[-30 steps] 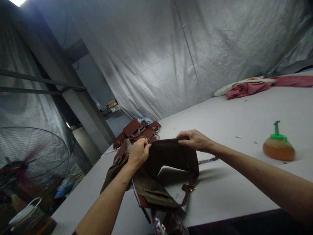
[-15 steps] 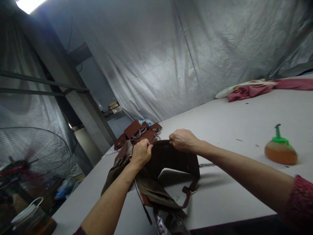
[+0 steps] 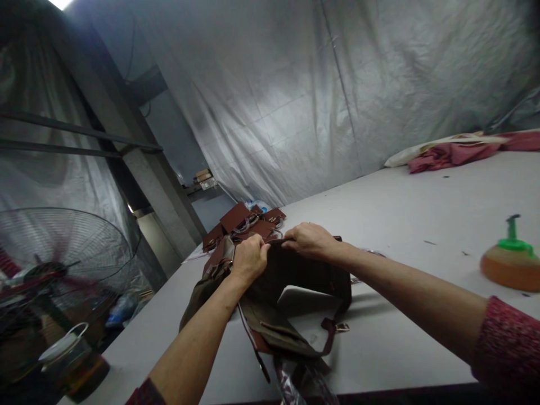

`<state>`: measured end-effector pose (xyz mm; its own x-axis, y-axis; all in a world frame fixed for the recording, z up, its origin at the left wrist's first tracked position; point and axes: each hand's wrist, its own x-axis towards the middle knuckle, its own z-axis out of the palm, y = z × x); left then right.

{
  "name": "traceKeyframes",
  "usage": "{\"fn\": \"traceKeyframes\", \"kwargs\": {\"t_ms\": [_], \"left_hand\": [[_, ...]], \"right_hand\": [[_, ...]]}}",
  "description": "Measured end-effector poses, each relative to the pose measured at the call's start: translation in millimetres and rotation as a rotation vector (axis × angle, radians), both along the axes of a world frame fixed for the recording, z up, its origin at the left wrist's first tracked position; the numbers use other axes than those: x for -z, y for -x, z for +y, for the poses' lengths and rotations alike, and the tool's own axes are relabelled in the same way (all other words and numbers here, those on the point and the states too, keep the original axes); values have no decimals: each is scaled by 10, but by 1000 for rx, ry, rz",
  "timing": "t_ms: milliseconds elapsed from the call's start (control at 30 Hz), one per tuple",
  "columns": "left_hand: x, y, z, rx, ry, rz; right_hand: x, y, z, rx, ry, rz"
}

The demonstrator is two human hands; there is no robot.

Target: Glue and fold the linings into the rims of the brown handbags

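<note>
A dark brown handbag (image 3: pixel 278 337) lies open in front of me on the white table, its olive-brown lining and a pale sheet inside showing. My left hand (image 3: pixel 250 259) pinches the bag's far upper edge. Just to the right, my right hand (image 3: pixel 310 239) grips the same edge, fingers closed on it. A strap with a metal buckle (image 3: pixel 342 327) hangs at the bag's right side. Clear plastic wrap (image 3: pixel 291 382) trails from its near end. What lies under my fingertips is hidden.
Brown bags (image 3: pixel 236 216) are heaped beyond my left hand. An orange-filled bottle with a green spout (image 3: pixel 510 261) stands on the table (image 3: pixel 413 214) at right, with pink cloth (image 3: pixel 455 156) behind. At left are a jar (image 3: pixel 73 363) and a caged fan (image 3: pixel 63 264).
My right hand has slid left along the bag's edge, closer to my left hand. The left hand keeps its hold. The whole view has shifted slightly.
</note>
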<state>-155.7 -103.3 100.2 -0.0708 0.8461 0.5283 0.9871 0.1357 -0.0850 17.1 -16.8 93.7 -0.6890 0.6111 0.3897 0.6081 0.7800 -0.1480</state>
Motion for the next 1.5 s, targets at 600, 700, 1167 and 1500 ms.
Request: {"fn": "traceKeyframes", "kwargs": {"t_ms": [600,700,1167,1500], "left_hand": [[27,60,3,148,-35,-184],[40,122,-35,222,-120,-456],[80,402,-249,250,134,-567],[64,366,-233,256,78,-448]], "right_hand": [[-102,212,-92,-183,-57,10],[-118,235,-39,-197,-58,-4],[-141,118,60,-100,-85,-23],[-98,161,64,-245,-68,-16]]}}
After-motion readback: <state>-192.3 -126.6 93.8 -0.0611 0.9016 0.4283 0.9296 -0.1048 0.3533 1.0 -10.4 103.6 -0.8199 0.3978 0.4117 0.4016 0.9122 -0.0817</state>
